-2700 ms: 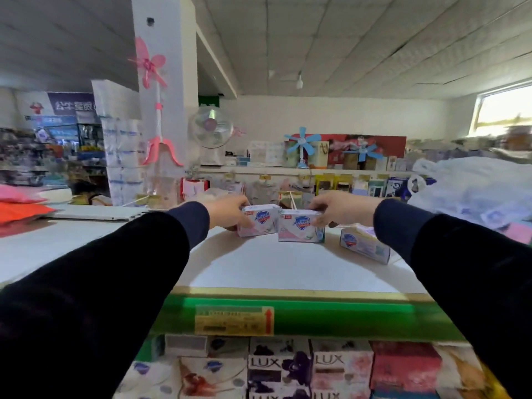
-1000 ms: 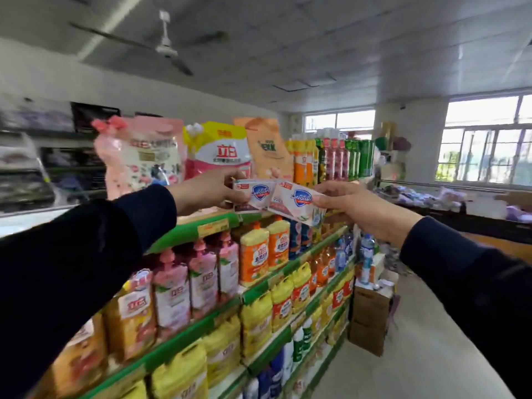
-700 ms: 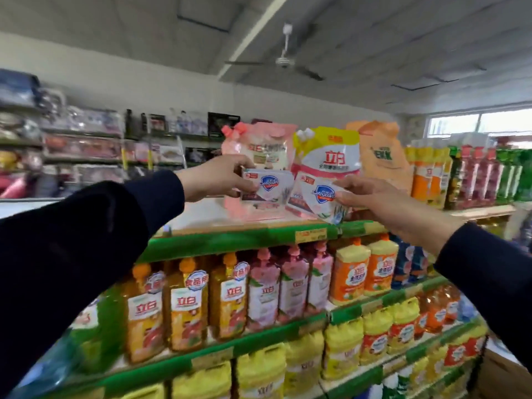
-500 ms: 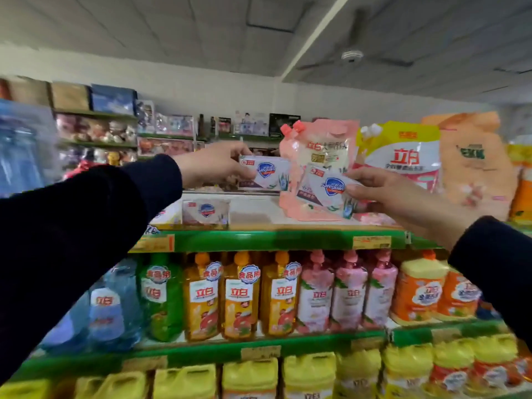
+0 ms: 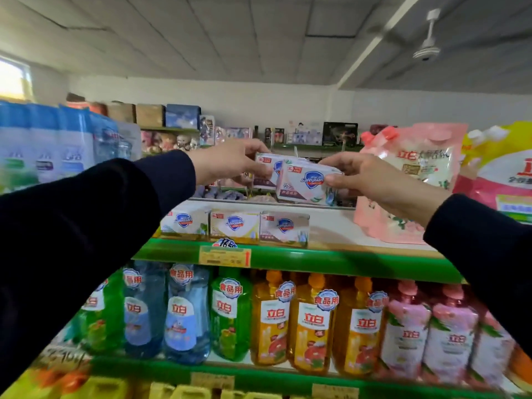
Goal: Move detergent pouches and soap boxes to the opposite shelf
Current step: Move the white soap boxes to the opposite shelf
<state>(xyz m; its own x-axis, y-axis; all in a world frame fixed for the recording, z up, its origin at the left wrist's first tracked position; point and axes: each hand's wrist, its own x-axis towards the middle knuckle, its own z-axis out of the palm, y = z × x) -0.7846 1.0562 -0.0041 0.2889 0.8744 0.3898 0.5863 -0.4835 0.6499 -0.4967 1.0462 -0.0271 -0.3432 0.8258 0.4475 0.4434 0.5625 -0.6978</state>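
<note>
Above the top shelf (image 5: 331, 259), the left hand (image 5: 227, 165) and right hand (image 5: 371, 180) each grip 1 soap box (image 5: 266, 174), (image 5: 306, 184) over 3 shelved boxes (image 5: 234, 226).

Two white soap boxes (image 5: 305, 183) with blue shield logos are held side by side above the top shelf (image 5: 331, 262), overlapping. Three similar boxes (image 5: 234, 226) stand in a row on it. A pink detergent pouch (image 5: 408, 180) stands upright at right, a yellow one (image 5: 506, 174), partly cut off, beside it.

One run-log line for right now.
left hand holds soap box | right hand holds soap box | both above top shelf
</note>
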